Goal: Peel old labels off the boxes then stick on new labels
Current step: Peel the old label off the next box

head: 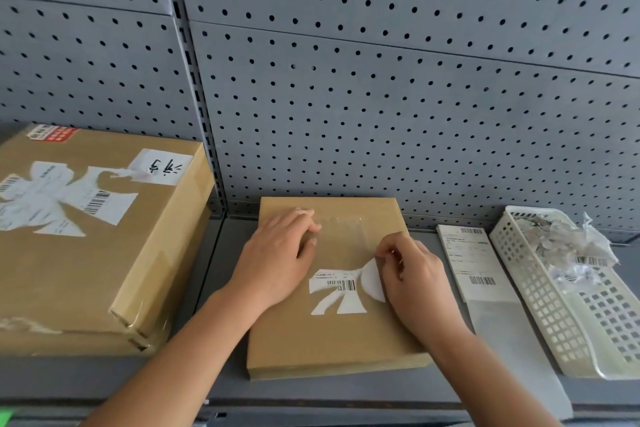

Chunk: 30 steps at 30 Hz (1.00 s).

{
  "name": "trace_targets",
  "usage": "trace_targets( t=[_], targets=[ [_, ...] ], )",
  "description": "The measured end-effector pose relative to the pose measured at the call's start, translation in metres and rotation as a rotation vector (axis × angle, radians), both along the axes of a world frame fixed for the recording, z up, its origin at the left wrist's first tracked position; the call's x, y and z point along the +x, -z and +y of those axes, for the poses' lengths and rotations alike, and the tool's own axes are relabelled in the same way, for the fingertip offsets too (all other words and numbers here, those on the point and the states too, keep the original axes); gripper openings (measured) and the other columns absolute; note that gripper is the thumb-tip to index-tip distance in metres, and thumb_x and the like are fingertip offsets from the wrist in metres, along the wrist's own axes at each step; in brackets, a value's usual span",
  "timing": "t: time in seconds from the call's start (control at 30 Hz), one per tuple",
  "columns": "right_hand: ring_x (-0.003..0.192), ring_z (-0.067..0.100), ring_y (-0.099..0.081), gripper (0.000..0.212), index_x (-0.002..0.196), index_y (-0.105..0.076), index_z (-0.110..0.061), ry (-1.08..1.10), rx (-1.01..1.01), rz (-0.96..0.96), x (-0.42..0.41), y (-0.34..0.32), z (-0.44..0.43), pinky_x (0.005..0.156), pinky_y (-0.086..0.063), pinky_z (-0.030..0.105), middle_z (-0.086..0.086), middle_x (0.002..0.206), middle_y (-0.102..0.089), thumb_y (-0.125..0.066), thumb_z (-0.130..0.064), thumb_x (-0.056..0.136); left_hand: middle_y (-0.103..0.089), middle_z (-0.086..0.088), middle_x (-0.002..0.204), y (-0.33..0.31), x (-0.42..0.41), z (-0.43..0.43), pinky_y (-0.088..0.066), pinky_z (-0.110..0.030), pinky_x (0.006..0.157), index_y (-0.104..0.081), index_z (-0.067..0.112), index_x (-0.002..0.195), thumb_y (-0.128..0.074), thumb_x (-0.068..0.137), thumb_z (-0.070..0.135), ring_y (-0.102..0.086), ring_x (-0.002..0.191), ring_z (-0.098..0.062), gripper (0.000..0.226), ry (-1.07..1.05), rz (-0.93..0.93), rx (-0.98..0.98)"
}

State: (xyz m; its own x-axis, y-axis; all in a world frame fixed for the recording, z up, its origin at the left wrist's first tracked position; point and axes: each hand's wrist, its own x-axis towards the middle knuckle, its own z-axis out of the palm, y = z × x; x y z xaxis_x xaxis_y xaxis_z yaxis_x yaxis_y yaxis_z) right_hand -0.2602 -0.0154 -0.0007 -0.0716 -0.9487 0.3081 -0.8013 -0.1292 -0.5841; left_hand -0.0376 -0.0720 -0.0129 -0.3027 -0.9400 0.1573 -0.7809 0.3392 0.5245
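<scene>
A flat brown cardboard box lies on the grey shelf in the middle. On its top sits a torn white old label with a barcode. My left hand rests flat on the box's upper left part, fingers straight. My right hand pinches a lifted, curled flap of that label at its right end. A sheet of new labels with barcodes lies just right of the box.
A bigger brown box with torn label scraps and a handwritten sticker stands at the left. A white perforated plastic basket holding crumpled label scraps sits at the right. Grey pegboard forms the back wall.
</scene>
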Motion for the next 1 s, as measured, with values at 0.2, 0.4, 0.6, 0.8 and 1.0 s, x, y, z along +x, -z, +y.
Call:
trace_targets(
  t=[0.2, 0.4, 0.6, 0.8, 1.0],
  targets=[
    [0.078, 0.009, -0.055, 0.021, 0.087, -0.062, -0.02, -0.009, -0.035, 0.019, 0.002, 0.004, 0.002, 0.065, -0.045, 0.024, -0.015, 0.083, -0.059, -0.058, 0.001, 0.088, -0.043, 0.021, 0.15, -0.001, -0.001, 0.001, -0.032, -0.031, 0.111, -0.058, 0.03, 0.122, -0.047, 0.103, 0.034, -0.035, 0.141, -0.004, 0.022, 0.001, -0.007, -0.009],
    [0.075, 0.007, -0.055, 0.021, 0.086, -0.062, -0.019, -0.007, -0.053, 0.037, 0.003, 0.004, 0.002, 0.064, -0.042, 0.016, -0.013, 0.081, -0.06, -0.06, 0.002, 0.086, -0.042, 0.022, 0.151, -0.001, -0.001, 0.0, -0.033, -0.032, 0.112, -0.057, 0.031, 0.121, -0.047, 0.103, 0.035, -0.033, 0.142, -0.003, 0.022, -0.001, -0.007, -0.007],
    [0.056, 0.004, -0.051, 0.023, 0.079, -0.063, -0.019, -0.003, 0.003, -0.105, 0.0, -0.005, 0.003, 0.055, -0.035, 0.009, -0.025, 0.061, -0.056, -0.061, 0.003, 0.085, -0.043, 0.021, 0.15, -0.002, -0.001, 0.001, -0.032, -0.031, 0.112, -0.058, 0.03, 0.122, -0.048, 0.103, 0.034, -0.034, 0.142, -0.003, 0.022, -0.004, -0.006, -0.014],
    [0.072, 0.007, -0.056, 0.021, 0.088, -0.06, -0.025, -0.029, 0.036, -0.066, 0.002, -0.001, 0.002, 0.065, -0.039, 0.01, -0.013, 0.085, -0.063, -0.06, -0.004, 0.09, -0.043, 0.022, 0.15, -0.001, -0.001, 0.001, -0.031, -0.03, 0.112, -0.059, 0.03, 0.122, -0.048, 0.103, 0.034, -0.033, 0.142, -0.003, 0.022, -0.002, -0.005, -0.021],
    [0.069, 0.007, -0.06, 0.023, 0.086, -0.062, -0.022, -0.052, 0.065, -0.215, 0.0, -0.012, 0.004, 0.063, -0.042, 0.011, -0.014, 0.079, -0.064, -0.061, 0.001, 0.087, -0.043, 0.022, 0.151, -0.002, -0.001, 0.001, -0.029, -0.027, 0.111, -0.058, 0.03, 0.122, -0.048, 0.103, 0.033, -0.032, 0.142, -0.001, 0.022, -0.001, -0.008, -0.02]
  ],
)
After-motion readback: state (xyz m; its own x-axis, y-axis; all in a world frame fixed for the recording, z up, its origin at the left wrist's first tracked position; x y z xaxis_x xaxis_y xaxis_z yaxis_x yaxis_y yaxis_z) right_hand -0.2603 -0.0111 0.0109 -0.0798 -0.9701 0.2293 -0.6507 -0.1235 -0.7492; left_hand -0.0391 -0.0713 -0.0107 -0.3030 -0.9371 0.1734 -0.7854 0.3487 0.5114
